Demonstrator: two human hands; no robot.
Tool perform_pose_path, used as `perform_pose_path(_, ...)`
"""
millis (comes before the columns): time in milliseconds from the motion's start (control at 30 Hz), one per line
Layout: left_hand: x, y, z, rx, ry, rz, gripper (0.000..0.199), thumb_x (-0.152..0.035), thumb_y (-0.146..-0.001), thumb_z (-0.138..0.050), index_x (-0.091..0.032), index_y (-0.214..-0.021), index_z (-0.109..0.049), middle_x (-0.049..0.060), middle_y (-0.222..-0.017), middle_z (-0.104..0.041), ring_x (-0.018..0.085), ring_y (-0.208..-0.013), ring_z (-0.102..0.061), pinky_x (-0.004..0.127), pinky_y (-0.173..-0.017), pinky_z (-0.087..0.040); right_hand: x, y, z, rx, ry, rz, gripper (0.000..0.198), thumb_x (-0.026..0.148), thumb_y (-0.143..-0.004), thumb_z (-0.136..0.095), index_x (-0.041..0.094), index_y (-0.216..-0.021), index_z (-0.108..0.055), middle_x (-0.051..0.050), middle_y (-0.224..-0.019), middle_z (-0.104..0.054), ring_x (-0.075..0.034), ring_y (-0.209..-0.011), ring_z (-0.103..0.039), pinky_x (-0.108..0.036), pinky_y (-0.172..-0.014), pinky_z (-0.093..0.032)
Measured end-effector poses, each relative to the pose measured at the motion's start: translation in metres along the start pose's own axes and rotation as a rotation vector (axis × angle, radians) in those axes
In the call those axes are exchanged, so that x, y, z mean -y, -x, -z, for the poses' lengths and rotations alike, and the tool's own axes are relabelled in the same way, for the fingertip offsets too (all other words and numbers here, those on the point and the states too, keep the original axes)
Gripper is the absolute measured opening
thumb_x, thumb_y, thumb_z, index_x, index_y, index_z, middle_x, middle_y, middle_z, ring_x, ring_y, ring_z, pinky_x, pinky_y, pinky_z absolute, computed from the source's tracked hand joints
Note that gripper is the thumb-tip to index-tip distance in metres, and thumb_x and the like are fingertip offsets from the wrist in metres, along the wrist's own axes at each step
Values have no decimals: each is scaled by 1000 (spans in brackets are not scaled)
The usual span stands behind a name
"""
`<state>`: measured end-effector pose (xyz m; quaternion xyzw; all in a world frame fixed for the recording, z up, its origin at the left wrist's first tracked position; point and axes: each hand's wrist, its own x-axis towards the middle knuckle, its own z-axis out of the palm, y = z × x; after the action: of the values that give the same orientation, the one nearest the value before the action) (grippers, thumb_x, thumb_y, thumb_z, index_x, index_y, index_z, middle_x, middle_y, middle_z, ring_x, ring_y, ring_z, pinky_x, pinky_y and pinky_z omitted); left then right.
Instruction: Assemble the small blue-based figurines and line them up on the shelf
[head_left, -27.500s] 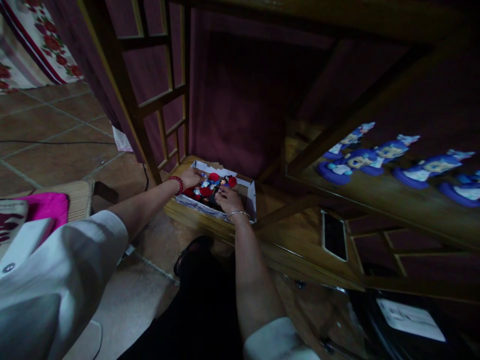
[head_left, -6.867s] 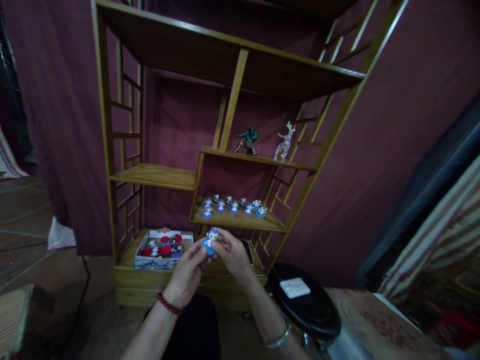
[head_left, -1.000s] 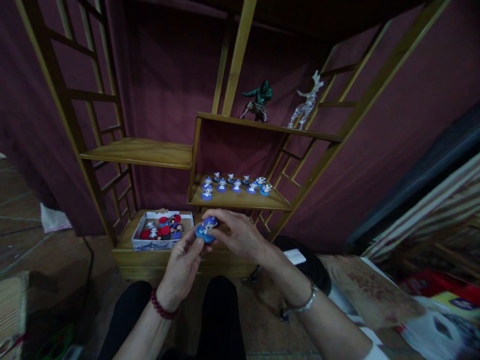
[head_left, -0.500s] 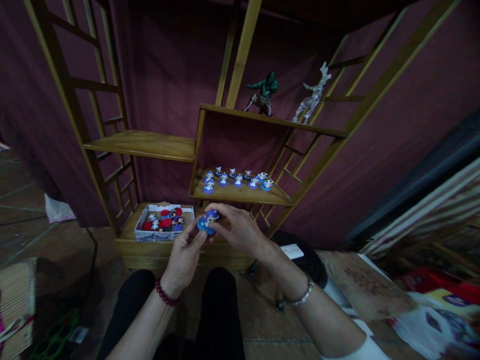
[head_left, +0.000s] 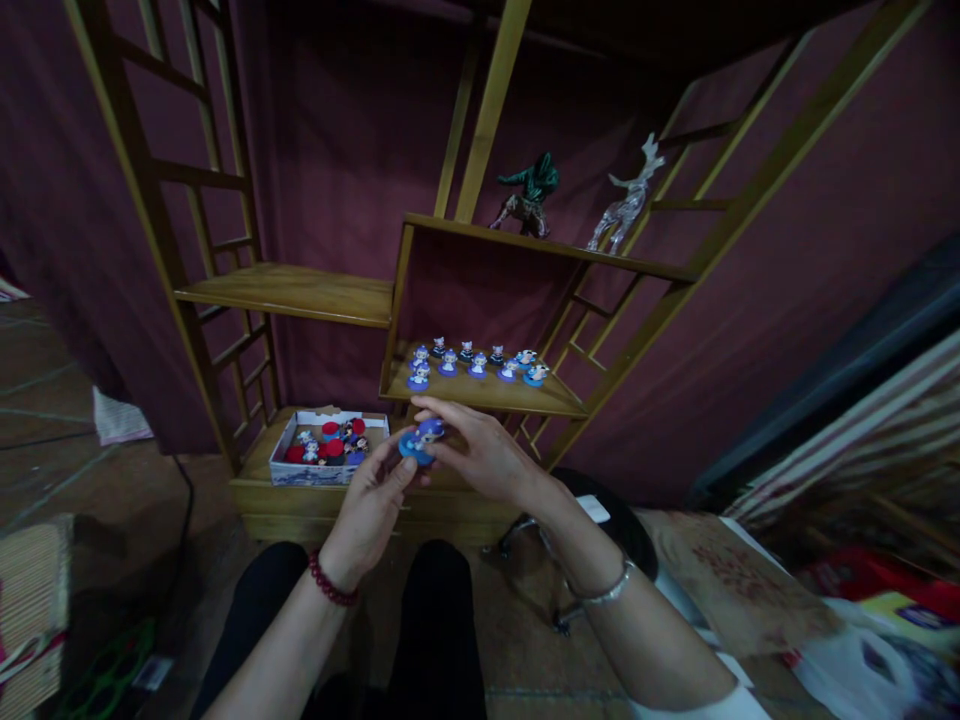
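A small figurine (head_left: 430,432) with a purple head and a blue round base is held between both hands, in front of the wooden shelf unit. My left hand (head_left: 381,492) pinches the base from the left, thumb on top. My right hand (head_left: 484,450) has its thumb and fingers at the figurine's head. Just beyond, several purple-based figurines (head_left: 478,366) stand upright on the middle shelf (head_left: 480,395). Behind them are small dark-based figures (head_left: 466,351), and blue-based ones (head_left: 535,375) stand at the right. Lower left, an open box (head_left: 311,475) holds more figurines, some lying with red bases up.
On the upper right shelf stand a dark green hooded statue (head_left: 532,190) and a clear deer figure (head_left: 628,200). A wooden ledge (head_left: 292,292) juts out at the left. A black round stool (head_left: 630,530) is right of my knees, with plastic bags (head_left: 855,660) further right.
The figurine tilts more upright, and its head has shifted slightly right. My right hand's fingers have opened a little around it. The view has shifted slightly.
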<state>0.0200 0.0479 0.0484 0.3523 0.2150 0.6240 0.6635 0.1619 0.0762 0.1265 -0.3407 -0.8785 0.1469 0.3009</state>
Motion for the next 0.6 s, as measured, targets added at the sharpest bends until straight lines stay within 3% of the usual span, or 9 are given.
perform_pose_path(600,11,-5,-2,11,15,-13,30,-20,-74,-62,-21,-103,-61,3,-101,-61,14,-87,-57,24,-72,-44,-14,5,3,7,-21,-31,31,25,-83,-51,26,-113,-54,-1,-105,-63,-15,-93,-59,-28,-84,-44)
